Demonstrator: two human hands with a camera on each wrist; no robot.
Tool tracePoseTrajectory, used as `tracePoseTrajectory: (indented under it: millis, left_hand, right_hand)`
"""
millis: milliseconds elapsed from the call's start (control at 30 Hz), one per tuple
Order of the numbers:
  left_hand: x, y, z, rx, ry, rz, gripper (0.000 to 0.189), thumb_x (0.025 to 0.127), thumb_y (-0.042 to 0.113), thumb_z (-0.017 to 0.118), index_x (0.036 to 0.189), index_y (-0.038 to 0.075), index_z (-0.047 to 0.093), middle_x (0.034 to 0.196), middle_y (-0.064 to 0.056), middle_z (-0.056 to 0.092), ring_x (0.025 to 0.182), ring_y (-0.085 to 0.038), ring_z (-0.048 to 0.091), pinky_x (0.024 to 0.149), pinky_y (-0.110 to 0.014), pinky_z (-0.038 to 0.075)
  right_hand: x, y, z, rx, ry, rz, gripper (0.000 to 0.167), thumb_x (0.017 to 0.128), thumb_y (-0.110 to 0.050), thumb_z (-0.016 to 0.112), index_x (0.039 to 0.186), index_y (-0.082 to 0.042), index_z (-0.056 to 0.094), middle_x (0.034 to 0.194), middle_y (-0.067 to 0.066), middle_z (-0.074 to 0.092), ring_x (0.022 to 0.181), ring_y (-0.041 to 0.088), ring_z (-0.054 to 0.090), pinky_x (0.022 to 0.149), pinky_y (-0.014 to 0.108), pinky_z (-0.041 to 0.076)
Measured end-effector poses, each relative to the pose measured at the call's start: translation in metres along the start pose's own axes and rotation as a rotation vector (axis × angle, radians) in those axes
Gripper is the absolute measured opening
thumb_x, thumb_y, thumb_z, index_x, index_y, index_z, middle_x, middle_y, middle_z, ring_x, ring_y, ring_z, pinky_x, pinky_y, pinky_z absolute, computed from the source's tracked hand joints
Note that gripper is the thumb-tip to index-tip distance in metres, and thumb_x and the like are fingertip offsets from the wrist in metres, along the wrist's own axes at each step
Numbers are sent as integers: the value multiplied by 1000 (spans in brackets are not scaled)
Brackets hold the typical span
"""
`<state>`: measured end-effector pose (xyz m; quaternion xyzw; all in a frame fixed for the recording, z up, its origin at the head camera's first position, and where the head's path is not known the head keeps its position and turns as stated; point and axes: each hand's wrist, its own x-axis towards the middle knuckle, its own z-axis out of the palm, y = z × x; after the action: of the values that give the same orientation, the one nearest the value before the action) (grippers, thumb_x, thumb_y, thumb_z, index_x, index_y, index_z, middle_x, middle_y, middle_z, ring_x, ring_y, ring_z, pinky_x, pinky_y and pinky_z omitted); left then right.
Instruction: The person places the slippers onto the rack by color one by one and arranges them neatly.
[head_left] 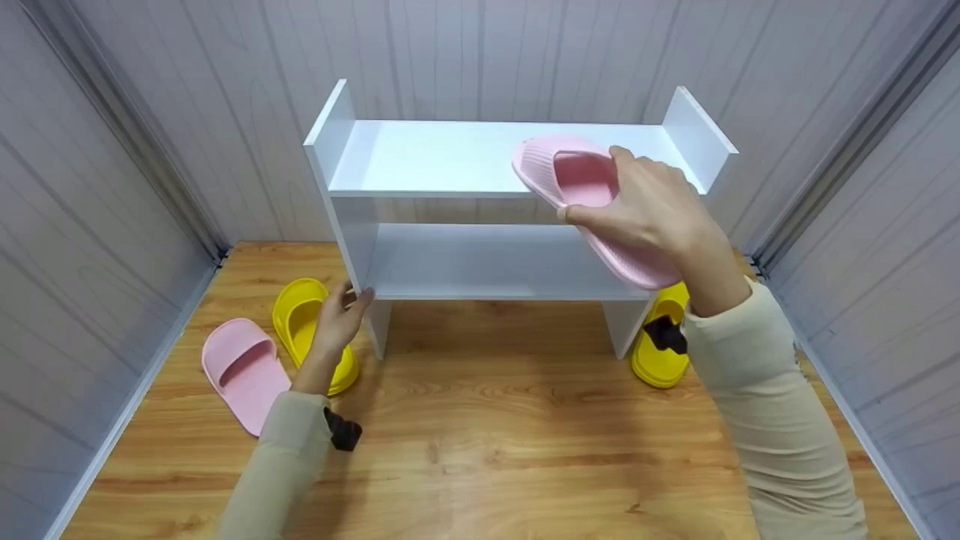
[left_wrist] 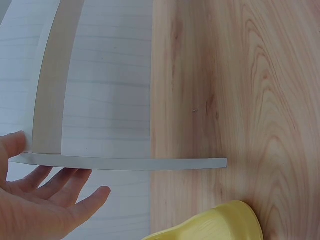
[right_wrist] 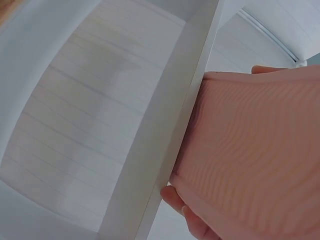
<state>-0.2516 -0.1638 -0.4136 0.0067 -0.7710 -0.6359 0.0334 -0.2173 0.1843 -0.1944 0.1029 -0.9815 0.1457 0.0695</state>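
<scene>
My right hand [head_left: 649, 199] grips a pink slipper [head_left: 536, 165] across its sides, thumb on the near edge and fingers on the far one. The slipper is tilted in front of the top shelf [head_left: 435, 154] of a white rack; its ribbed sole [right_wrist: 250, 150] fills much of the right wrist view, close by the shelf's edge. Down at the rack's left side panel [head_left: 352, 240], my left hand [head_left: 341, 322] holds the panel's front edge, with the thumb on the inner side and fingers outside, as the left wrist view shows.
On the wood floor [head_left: 480, 420] at left lie another pink slipper [head_left: 240, 367] and a yellow slipper [head_left: 304, 322], partly behind my left arm. A second yellow slipper [head_left: 660, 360] lies beside the rack's right leg. Panelled walls [head_left: 480, 60] enclose the back and sides.
</scene>
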Motion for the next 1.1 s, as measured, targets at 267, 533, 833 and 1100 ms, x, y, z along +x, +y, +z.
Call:
tracePoseTrajectory:
  millis: [267,533,833,1100]
  left_hand:
    - [1,-1,-2,31,-10,-32,50,92,17,47,133,-5,29,131,-21,35,116,-31,37,94,-40,32]
    - [1,-2,-2,41,-15,-31,50,92,17,47,134,-4,29,131,-20,35,115,-30,38,94,-40,32]
    - [1,-2,-4,31,-13,-32,49,91,17,47,133,-5,30,129,-21,37,114,-31,38,93,-40,33]
    - [-2,-3,-2,10,-14,13,45,91,12,46,130,-7,33,127,-23,39,112,-32,41,92,-41,34]
  right_hand:
    - [12,-5,1,-17,-45,40,81,70,-62,53,120,0,39,96,15,51,82,29,48,64,38,43]
    - [26,-10,1,-29,-55,88,80,70,-61,52,118,2,39,96,16,49,84,29,46,68,38,41]
    - [41,-19,6,-91,-36,126,86,68,-65,50,116,6,41,96,20,50,84,31,48,71,40,42]
    - [52,-23,9,-109,-33,183,89,68,-66,50,118,6,41,101,21,51,90,33,47,76,43,41]
